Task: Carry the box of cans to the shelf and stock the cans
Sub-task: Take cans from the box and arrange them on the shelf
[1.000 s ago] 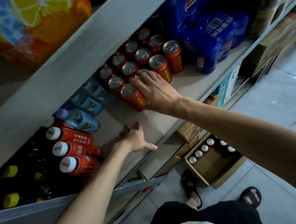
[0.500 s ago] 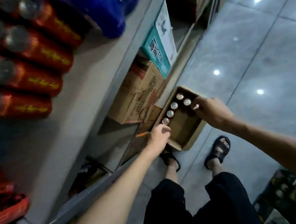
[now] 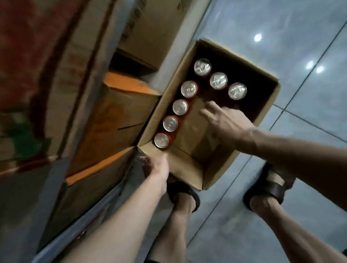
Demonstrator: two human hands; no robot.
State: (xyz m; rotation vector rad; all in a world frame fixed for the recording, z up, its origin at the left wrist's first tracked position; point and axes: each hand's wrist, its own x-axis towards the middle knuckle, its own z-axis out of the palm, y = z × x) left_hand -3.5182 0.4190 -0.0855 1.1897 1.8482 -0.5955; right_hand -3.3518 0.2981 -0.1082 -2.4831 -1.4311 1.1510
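Observation:
An open cardboard box (image 3: 185, 170) sits on the tiled floor beside the shelf unit. Several red cans with silver tops stand inside it: a row along the left wall (image 3: 179, 107) and three near the far corner (image 3: 218, 80). My right hand (image 3: 225, 120) reaches down into the box with fingers spread, just short of the cans and holding nothing. My left hand (image 3: 156, 167) rests against the box's near left corner; its fingers are mostly hidden behind the cardboard.
The grey shelf edge (image 3: 55, 238) runs diagonally along the left, with cardboard cartons (image 3: 107, 121) stored under it. My sandalled feet (image 3: 268, 189) stand right at the box. Shiny grey floor tiles (image 3: 296, 9) spread to the right.
The view has dropped from the shelf's red cans to the box on the floor. Both hands have come down from the shelf; the right one now reaches inside the box.

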